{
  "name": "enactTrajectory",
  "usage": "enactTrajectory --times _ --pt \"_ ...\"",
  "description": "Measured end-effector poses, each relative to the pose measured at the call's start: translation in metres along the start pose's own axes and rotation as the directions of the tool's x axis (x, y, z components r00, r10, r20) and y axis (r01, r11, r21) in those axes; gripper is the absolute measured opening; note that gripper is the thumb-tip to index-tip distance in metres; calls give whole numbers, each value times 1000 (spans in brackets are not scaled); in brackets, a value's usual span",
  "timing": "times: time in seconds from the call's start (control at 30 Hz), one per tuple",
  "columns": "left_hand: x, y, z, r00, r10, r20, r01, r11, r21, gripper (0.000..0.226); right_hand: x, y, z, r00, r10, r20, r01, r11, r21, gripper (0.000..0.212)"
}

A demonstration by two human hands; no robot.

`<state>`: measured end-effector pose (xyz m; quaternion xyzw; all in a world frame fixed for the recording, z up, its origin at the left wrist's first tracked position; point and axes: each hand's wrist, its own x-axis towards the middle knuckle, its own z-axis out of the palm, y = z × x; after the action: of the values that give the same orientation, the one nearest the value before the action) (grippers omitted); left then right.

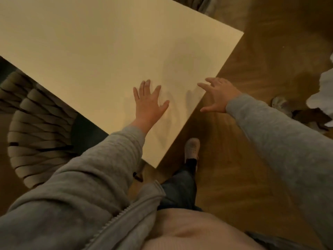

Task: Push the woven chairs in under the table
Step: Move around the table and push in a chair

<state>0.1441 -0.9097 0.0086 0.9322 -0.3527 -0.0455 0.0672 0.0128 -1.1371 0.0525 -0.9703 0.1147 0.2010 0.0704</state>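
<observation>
A pale table (100, 51) fills the upper left of the head view, its near corner pointing toward me. A woven chair (36, 127) with a curved strap back stands at the table's left edge, its dark seat partly under the top. Another woven chair (194, 2) shows only as a sliver past the far edge. My left hand (149, 103) is spread above the tabletop near the corner, fingers straight. My right hand (218, 94) hovers with fingers spread over the table's right edge. Neither hand holds anything.
Wooden herringbone floor (252, 159) lies to the right of the table. My foot in a light shoe (192, 147) is beside the table corner. White and dark soft items (320, 91) lie on the floor at the far right.
</observation>
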Motion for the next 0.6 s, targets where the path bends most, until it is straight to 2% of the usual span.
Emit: enactTrajectory --times 0.2,0.47,0.6 --pt "111 32 3 994 -111 15 111 994 -13 67 82 85 -45 999 -43 4 43 999 -19 96" --pt "221 58 -13 965 -262 31 263 964 -36 67 189 154 -113 985 -169 26 170 984 -51 89" --pt "275 68 -15 937 -349 11 349 936 -45 66 253 191 -142 966 -254 -50 251 966 -64 75"
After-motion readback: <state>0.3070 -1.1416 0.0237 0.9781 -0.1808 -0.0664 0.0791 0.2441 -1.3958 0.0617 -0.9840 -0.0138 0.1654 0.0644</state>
